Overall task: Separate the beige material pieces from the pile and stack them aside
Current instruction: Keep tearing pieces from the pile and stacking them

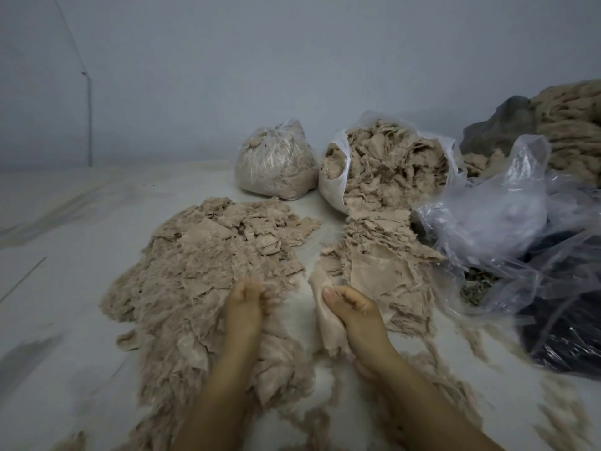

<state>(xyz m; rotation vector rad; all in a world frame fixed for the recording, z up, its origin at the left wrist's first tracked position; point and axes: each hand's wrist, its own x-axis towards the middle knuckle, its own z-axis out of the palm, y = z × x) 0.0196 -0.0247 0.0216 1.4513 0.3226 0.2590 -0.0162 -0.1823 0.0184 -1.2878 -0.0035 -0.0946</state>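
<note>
While a big frayed pile (195,288) lies at left, a flatter stack (383,265) has grown at right below the open bag (390,164), so sorting looks partway. Right hand (354,317) grips one beige piece (325,317); left hand (245,307) curls into the pile's fibres.

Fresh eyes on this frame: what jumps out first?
The big loose pile of beige material pieces sprawls left of centre, with the left hand at its near edge. The right hand grips one beige piece beside a flatter stack, which spills from an open plastic bag behind.
</note>
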